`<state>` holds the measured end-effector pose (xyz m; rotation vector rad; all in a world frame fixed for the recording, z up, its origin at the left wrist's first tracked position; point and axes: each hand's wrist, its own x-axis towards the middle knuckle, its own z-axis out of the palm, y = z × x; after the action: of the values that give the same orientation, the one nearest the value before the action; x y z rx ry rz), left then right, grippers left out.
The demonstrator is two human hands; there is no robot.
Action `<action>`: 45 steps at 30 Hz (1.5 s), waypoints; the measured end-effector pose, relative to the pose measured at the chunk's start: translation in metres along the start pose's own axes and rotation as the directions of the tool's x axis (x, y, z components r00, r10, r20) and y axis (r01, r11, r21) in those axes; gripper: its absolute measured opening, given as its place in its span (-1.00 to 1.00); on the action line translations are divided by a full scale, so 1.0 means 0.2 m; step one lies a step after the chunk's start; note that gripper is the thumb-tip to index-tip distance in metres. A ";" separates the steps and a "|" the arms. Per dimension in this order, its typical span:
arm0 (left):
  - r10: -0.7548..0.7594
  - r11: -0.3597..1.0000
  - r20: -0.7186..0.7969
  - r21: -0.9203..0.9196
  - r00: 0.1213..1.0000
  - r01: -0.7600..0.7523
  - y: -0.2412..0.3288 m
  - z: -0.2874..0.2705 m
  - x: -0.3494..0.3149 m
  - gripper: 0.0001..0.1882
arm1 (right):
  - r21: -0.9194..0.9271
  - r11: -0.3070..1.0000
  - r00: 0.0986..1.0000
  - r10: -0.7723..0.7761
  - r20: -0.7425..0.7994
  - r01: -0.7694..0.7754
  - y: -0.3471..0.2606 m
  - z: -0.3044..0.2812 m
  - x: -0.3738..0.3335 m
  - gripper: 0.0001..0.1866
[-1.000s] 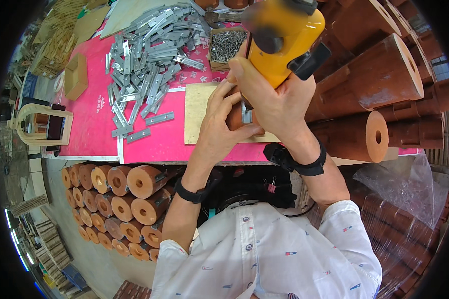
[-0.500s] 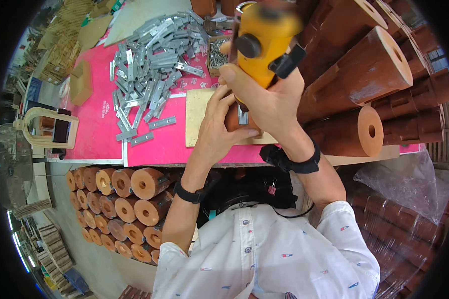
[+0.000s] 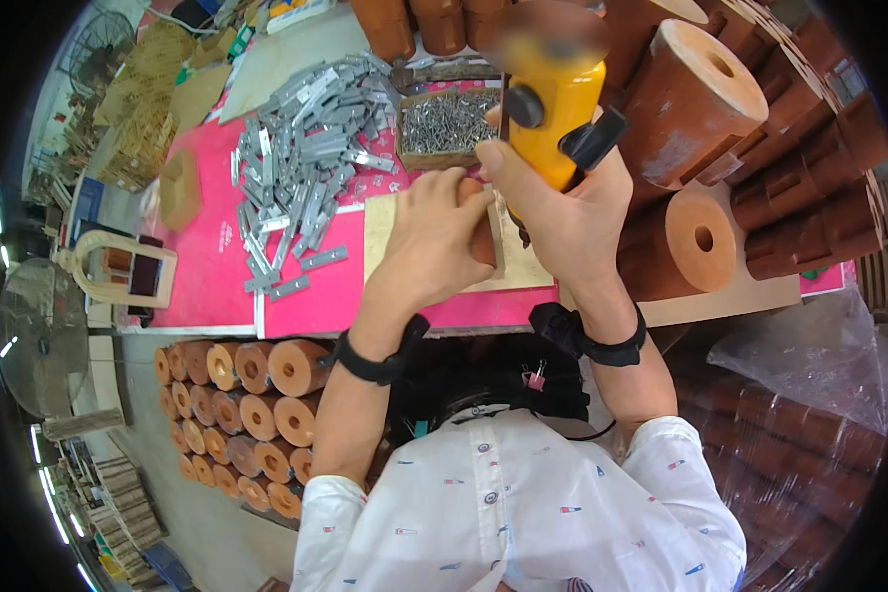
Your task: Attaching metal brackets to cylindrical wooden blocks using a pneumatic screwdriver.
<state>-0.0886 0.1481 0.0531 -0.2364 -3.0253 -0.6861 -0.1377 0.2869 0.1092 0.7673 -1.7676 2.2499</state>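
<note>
My right hand (image 3: 572,212) is wrapped round a yellow power drill (image 3: 557,109) with a black knob and a black side piece. The drill's tip points down, just right of a reddish-brown wooden piece (image 3: 482,242), apart from it. Over that piece curls my left hand (image 3: 429,232), thumb on its near side and fingers across its top, hiding most of it. The piece rests on a pale board (image 3: 380,232) on the pink table cover. Beyond my hands stands an open box of screws (image 3: 449,123), and to the left lies a heap of metal plates (image 3: 311,138).
Large reddish-brown cylinders with bored ends (image 3: 701,242) crowd the right side. Below the table at left, more cylinders (image 3: 259,419) are stacked in rows. A small cardboard box (image 3: 180,187) and a cream wooden frame (image 3: 94,261) sit on the left. Clear plastic film (image 3: 809,350) hangs at right.
My right hand and the drill have moved right, off the wooden piece. My left hand has shifted over its top, and the metal strip seen on it earlier no longer shows.
</note>
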 end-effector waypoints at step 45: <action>-0.761 0.511 -0.201 -0.772 -0.617 -0.378 -0.19 0.08 -3.09 0.06 | -0.049 0.997 0.991 0.072 0.109 -0.067 0.20 -0.04 0.01 -0.63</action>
<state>0.5158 0.0342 -0.0157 1.1147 -0.4460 -1.0292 -0.1600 0.2838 0.0754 0.8500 -1.9162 2.2431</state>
